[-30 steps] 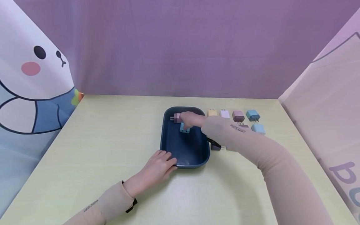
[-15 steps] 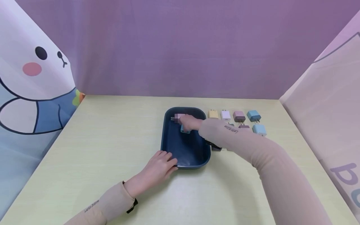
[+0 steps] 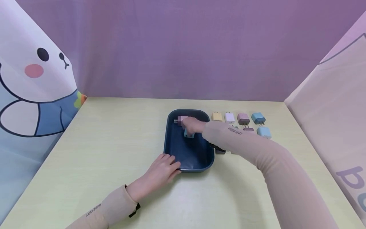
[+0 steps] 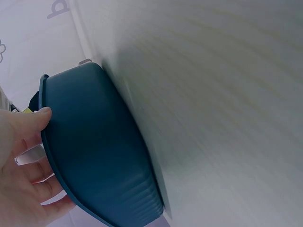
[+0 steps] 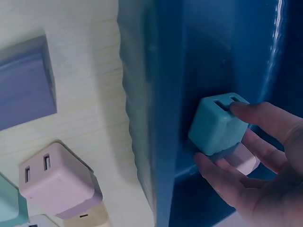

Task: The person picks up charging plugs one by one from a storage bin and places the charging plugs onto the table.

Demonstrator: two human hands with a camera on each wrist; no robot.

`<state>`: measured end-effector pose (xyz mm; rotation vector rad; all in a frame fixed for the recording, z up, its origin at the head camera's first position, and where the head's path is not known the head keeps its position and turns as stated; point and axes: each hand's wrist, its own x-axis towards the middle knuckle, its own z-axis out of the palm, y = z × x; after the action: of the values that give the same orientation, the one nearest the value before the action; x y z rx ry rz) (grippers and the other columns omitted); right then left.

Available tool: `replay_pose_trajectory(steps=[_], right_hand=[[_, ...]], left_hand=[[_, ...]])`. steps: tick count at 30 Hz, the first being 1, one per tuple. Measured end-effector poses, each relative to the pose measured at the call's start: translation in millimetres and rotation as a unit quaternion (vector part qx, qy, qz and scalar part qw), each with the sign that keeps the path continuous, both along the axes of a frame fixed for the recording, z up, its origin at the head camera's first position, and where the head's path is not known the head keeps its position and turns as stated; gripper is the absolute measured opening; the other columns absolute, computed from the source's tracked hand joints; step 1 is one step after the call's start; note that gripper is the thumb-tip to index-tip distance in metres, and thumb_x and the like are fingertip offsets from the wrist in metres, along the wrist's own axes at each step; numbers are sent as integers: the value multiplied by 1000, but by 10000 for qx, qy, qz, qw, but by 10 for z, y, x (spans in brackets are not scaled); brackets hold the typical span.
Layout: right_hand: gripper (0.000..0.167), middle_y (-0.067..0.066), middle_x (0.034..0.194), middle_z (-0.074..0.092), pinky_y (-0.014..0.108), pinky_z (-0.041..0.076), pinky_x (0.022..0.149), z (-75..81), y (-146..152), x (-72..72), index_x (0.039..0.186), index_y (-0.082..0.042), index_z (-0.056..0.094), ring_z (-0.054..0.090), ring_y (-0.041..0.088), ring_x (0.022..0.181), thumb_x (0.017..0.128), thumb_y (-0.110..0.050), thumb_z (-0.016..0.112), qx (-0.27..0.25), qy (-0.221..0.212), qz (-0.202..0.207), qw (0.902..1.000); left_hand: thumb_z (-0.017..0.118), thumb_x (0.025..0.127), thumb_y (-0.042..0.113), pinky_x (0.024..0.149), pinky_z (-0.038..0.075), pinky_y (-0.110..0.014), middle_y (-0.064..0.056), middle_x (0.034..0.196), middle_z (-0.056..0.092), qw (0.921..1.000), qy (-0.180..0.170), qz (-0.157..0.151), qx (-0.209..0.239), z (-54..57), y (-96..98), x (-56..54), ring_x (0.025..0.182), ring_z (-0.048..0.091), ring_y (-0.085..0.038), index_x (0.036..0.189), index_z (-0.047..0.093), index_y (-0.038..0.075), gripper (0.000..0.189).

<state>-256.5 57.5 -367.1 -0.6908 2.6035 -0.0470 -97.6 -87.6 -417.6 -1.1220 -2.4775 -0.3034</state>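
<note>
A dark blue tray (image 3: 187,152) lies on the table. My left hand (image 3: 161,168) grips its near left corner; in the left wrist view the thumb is outside the rim and the fingers reach over it. Inside the tray, near its far end, my right hand (image 3: 194,124) pinches a teal USB charger (image 5: 215,125) between thumb and fingers. The charger's two USB ports face up in the right wrist view. Behind it sits a pink charger (image 3: 180,120) with its prongs pointing left, partly hidden by the hand.
Right of the tray stand several chargers, among them a yellow one (image 3: 216,116), a white one (image 3: 229,117), a pink and maroon one (image 3: 243,119) and a blue one (image 3: 258,118). The right forearm hides some of them. A purple curtain (image 3: 183,51) hangs behind the table.
My right hand has shifted slightly left and nearer over the teal charger, covering more of it. The left hand keeps its hold on the tray corner.
</note>
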Motion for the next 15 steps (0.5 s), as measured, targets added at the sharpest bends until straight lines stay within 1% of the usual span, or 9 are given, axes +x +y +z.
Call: replay_pose_trajectory(steps=[4, 9, 15], right_hand=[[34, 8, 109, 57, 29, 45, 78, 22, 2, 11, 110, -5, 58, 52, 18, 88, 77, -4, 66, 102, -95, 43, 9999], [35, 7, 111, 56, 29, 45, 79, 75, 6, 29, 112, -6, 58, 52, 17, 88, 78, -8, 66, 222, -119, 119, 9996], [34, 7, 109, 57, 29, 44, 76, 195, 34, 62, 112, -6, 58, 52, 18, 86, 78, -9, 65, 227, -65, 292, 9993]], left_hand=[[68, 77, 24, 67, 38, -29, 1, 69, 50, 10000, 5, -4, -6, 8, 1, 4, 64, 44, -15, 77, 59, 13, 14], [69, 76, 23, 66, 38, -29, 1, 68, 49, 10000, 68, -23, 33, 10, 3, 4, 63, 43, -15, 76, 59, 13, 14], [69, 76, 23, 65, 37, -29, 2, 68, 49, 10000, 9, 4, 66, 8, 5, 5, 63, 43, -15, 76, 59, 13, 14]])
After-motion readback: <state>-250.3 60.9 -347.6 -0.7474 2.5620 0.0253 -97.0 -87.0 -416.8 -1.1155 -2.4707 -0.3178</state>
